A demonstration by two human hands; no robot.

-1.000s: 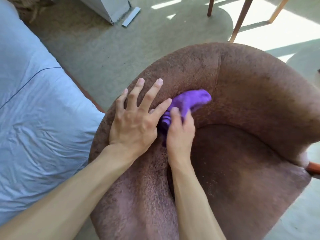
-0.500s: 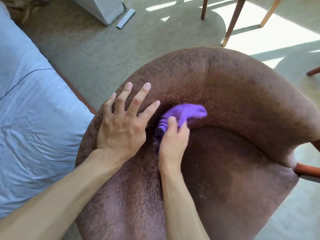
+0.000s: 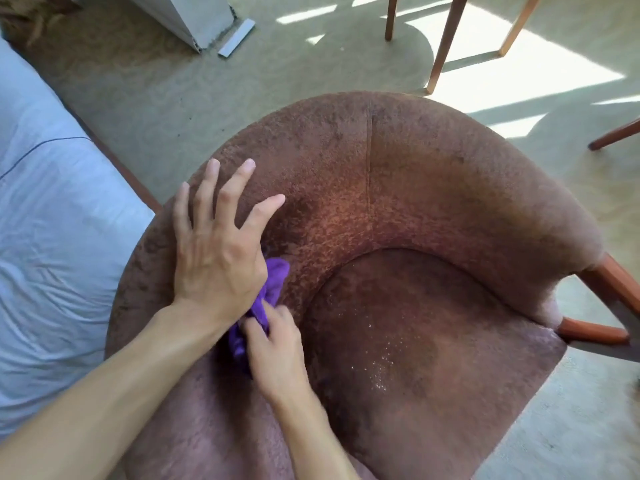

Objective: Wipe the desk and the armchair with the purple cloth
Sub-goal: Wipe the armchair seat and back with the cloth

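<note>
The bunched purple cloth (image 3: pixel 274 284) lies against the inner left wall of the brown fuzzy tub armchair (image 3: pixel 450 188), long axis 7 to 1 o'clock, its lower end pinched by the curled fingers of the right hand (image 3: pixel 275 353). The left hand (image 3: pixel 214 252), fingers spread flat, crowds it at 10 o'clock; free room lies toward 2 and 4 o'clock.

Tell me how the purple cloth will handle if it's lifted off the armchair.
The purple cloth is probably floppy: it bunches into soft folds where the right hand grips it. It is likely light, since one hand wads it up. Pushed, it may drag rather than slide, as the armchair has a rough nap.
</note>
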